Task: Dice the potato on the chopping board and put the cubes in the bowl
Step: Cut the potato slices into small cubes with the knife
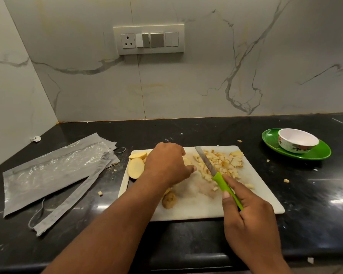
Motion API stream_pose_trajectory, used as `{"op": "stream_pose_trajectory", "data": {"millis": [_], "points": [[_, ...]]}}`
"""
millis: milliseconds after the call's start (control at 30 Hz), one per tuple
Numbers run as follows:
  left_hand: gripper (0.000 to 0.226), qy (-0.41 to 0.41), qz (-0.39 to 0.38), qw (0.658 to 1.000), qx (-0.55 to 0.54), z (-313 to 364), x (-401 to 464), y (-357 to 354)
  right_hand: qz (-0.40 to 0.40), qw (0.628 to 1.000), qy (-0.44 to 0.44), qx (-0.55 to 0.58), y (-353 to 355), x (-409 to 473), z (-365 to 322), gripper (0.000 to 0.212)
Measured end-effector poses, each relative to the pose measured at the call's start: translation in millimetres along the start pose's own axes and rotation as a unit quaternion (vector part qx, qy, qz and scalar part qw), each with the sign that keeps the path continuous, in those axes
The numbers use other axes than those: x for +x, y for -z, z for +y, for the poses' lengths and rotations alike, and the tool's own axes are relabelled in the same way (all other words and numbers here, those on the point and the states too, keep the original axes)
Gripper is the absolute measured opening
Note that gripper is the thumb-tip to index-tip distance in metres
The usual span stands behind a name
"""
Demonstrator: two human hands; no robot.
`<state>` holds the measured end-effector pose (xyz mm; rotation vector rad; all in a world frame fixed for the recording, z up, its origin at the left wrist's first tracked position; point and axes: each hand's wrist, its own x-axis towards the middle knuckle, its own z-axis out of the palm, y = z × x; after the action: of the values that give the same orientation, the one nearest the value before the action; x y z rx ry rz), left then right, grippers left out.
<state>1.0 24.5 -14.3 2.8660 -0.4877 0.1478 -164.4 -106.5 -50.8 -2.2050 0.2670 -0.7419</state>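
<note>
On the white chopping board (255, 194), mid-counter, dicing is partway done. Left hand (166, 165) sits palm-down, fingers curled over a potato piece (187, 161) to pin it for the next cut; most of that piece is hidden under the hand. Right hand (248, 216) grips the green handle of the knife (216, 173), fingers wrapped round it, blade angled up-left and lying along the left edge of the cube pile (220, 165), likely holding cubes clear of the cutting zone. Uncut slices (136, 167) wait at the board's left edge, within the left hand's reach. A brownish end piece (169, 199) lies near the front. Bowl (297, 143) is on a green plate (313, 154), well apart to the right, and looks empty, so no transfer yet. Stray cubes dot the black counter (315, 194). Grey plastic packaging (53, 171) lies left.
</note>
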Motion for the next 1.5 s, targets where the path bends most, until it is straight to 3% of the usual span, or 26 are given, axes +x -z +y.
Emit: {"op": "stream_pose_trajectory", "data": {"millis": [133, 400, 500, 600, 733, 833, 1000, 1200, 1400, 1500], "points": [[0.061, -0.009, -0.019, 1.000, 0.022, 9, 10, -4, -0.002, 0.999, -0.010, 0.047, 1, 1, 5, 0.038], [0.010, -0.079, -0.083, 0.991, -0.071, 5, 12, 0, -0.010, 0.999, -0.004, 0.049, 3, 0, 7, 0.037], [0.014, -0.121, -0.123, 0.981, -0.087, -5, 7, 9, -0.011, 0.999, -0.002, 0.045, 3, 1, 5, 0.038], [0.025, -0.135, -0.103, 0.978, -0.123, -17, 4, 16, -0.011, 0.999, -0.006, 0.040, 3, 1, 3, 0.037], [0.064, -0.086, -0.093, 0.991, -0.042, -27, -4, 25, -0.021, 1.000, -0.008, 0.020, 4, -1, 0, 0.039], [0.076, -0.056, -0.105, 0.993, -0.001, -23, -6, 27, -0.045, 0.998, -0.003, -0.035, 4, -2, -2, 0.041], [0.071, -0.048, -0.114, 0.992, 0.023, -20, -7, 24, -0.100, 0.981, 0.012, -0.165, 6, -2, -16, 0.046], [0.060, -0.068, -0.136, 0.986, -0.073, -25, -8, 29, -0.133, 0.960, 0.018, -0.245, -2, 5, -21, 0.049], [0.044, -0.046, 0.010, 0.996, -0.071, -36, -3, 30, -0.125, 0.964, 0.021, -0.234, -3, -1, -18, 0.051], [0.046, 0.004, -0.006, 1.000, -0.001, -40, 4, 25, -0.119, 0.964, 0.021, -0.235, -5, -1, -17, 0.051]]}}
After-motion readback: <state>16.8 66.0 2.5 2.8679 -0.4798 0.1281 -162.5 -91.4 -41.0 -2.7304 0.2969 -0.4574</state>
